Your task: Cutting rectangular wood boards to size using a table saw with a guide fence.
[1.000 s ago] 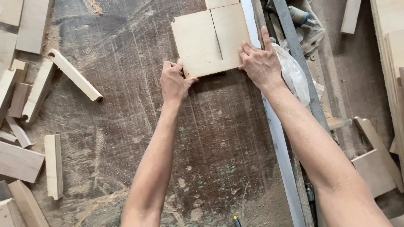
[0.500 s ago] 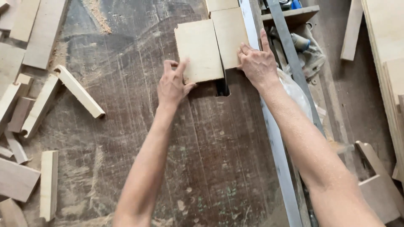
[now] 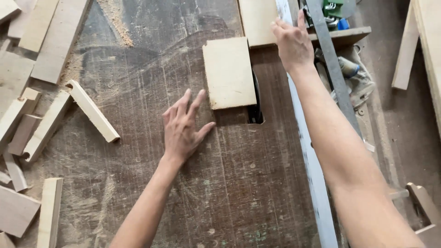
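The work surface is a worn, dark wooden saw table [image 3: 138,197] dusted with sawdust, with a pale metal fence rail [image 3: 308,156] running near to far along its right side and a blade slot [image 3: 256,103] cut into the top. Two pale board pieces are present: the left board piece [image 3: 228,72] lies flat just left of the slot, touching its edge, and the far board piece [image 3: 258,20] sits beyond it against the fence, partly cut off by the top of the view. The left hand [image 3: 183,128] rests flat on the table with fingers spread wide, holding nothing, near the left board piece's near corner but apart from it. The right hand [image 3: 291,41] lies on the far board piece beside the fence, fingers extended and fairly close together, pressing rather than gripping. In the inspector's judgement, the pass is done well if the right hand holds its piece tight to the fence and clear of the slot line, and the left hand stays well to the left of the slot. Offcuts [image 3: 89,110] on the left side number roughly a dozen visible strips and blocks; an exact count cannot be given, as several run out of view. Assorted tools and a dark metal bar [image 3: 333,69] lie right of the fence.
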